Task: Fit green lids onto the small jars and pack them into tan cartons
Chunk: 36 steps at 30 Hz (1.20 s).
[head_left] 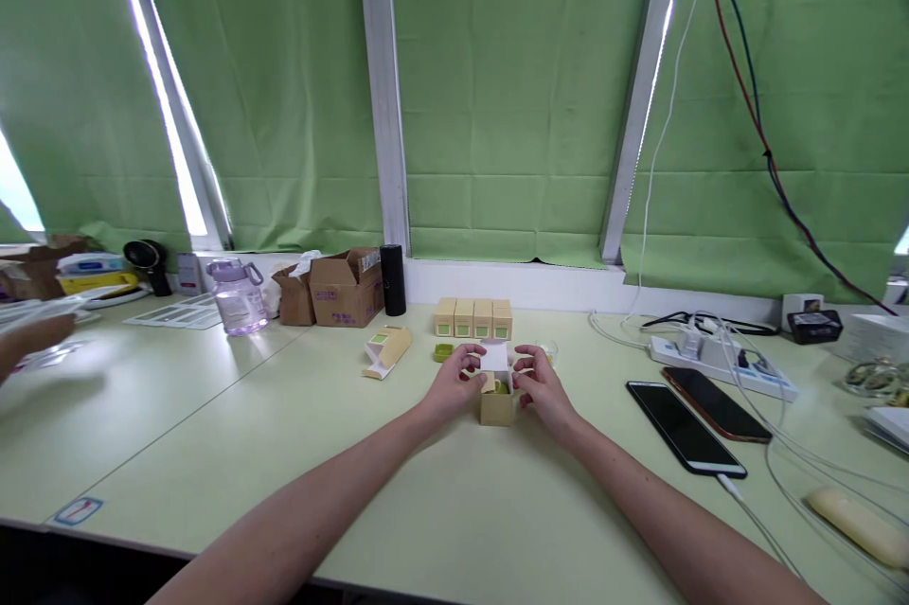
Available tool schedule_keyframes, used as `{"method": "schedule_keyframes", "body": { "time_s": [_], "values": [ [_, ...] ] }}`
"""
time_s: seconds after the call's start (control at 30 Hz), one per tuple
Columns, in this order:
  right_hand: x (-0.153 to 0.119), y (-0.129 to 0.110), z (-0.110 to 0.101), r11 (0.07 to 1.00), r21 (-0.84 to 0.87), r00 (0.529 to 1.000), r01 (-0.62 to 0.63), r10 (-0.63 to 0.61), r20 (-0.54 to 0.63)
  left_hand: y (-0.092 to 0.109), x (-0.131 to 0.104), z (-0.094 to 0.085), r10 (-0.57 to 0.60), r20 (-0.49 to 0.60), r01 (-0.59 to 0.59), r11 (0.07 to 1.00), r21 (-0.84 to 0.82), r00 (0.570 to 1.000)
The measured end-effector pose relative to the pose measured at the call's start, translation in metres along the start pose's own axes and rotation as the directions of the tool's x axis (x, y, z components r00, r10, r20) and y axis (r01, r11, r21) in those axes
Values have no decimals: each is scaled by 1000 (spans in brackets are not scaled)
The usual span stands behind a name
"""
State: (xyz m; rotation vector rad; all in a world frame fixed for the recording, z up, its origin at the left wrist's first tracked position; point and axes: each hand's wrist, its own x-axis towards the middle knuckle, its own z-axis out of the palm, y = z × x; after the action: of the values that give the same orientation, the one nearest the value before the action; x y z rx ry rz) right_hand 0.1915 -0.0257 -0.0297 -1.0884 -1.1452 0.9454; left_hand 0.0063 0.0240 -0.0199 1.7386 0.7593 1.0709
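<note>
A small tan cardboard box (496, 410) stands on the table before me, its white-lined lid (494, 356) raised at the back. Something green (501, 387) shows inside it, partly hidden by the flaps. My left hand (456, 384) has its thumb and fingers closed at the box's left upper edge and flap. On the other side, my right hand (543, 391) grips the right upper edge with bent fingers. Just behind my left fingers lies a small green container (444, 352). A clear round item (549, 352) sits partly hidden behind my right hand.
Several small tan boxes (473, 318) stand in a row behind. An opened carton (387, 351) lies left of them. Two phones (686, 428) and a power strip (724, 365) with cables are at right. A purple bottle (239, 300) and another person's hand (35, 340) are left.
</note>
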Motion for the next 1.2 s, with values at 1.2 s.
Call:
{"method": "schedule_keyframes", "body": {
  "time_s": [1.2],
  "values": [
    [-4,4,6,994,-108,999,-26,31,43,-1,1,-1,93,-3,-92,991,101,996]
  ]
}}
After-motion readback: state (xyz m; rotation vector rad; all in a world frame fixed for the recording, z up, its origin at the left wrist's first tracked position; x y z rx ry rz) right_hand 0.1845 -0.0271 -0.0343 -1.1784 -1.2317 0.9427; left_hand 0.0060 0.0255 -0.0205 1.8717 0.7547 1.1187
